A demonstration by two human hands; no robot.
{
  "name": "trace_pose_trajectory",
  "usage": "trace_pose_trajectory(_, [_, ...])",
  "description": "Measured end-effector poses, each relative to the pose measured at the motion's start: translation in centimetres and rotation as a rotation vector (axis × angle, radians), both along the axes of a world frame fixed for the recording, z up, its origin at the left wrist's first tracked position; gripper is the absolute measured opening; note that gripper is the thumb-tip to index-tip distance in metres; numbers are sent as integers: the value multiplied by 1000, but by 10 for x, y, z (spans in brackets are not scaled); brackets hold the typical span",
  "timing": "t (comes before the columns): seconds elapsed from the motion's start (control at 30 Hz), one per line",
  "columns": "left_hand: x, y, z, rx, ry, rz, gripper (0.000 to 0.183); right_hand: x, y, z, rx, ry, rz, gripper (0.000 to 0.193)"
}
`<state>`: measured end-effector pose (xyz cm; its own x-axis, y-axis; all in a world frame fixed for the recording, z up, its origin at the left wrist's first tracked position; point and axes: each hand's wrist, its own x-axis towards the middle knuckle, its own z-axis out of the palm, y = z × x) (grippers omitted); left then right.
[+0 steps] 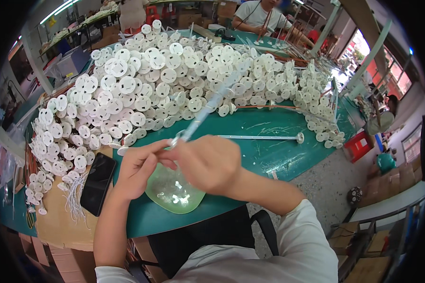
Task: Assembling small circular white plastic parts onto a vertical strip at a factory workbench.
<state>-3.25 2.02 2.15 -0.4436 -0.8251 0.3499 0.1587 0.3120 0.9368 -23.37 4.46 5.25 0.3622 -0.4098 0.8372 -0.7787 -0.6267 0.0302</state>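
A pale, translucent LED strip (204,113) slants up and away from my hands, its far part blurred against the pile. My left hand (137,170) pinches at the strip's near end. Just to its right, my right hand (213,165) is closed in a fist at the same end, smeared by motion, and its fingertips are mostly hidden. Below both hands sits a light-green bowl (157,202) with small shiny white pieces in it. Another LED strip (262,137) with a round white end cap (300,137) lies on the green table (250,162) to the right.
A big heap of strips with round white caps (127,85) covers the table's far and left sides. At left, a black phone (99,183) lies beside thin white wires (74,200) on cardboard (56,231). Another person (250,16) sits across the table. A red bin (359,146) stands right.
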Motion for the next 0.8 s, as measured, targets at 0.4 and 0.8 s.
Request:
trace_pose_trajectory(0.4, [-1, 10, 1, 119, -80, -224, 40, -2, -6, -28, -165, -92, 464, 29])
trace_pose_trajectory(0.8, [2, 1, -6, 243, 49, -194, 40, -4, -22, -31, -92, -77, 556, 28])
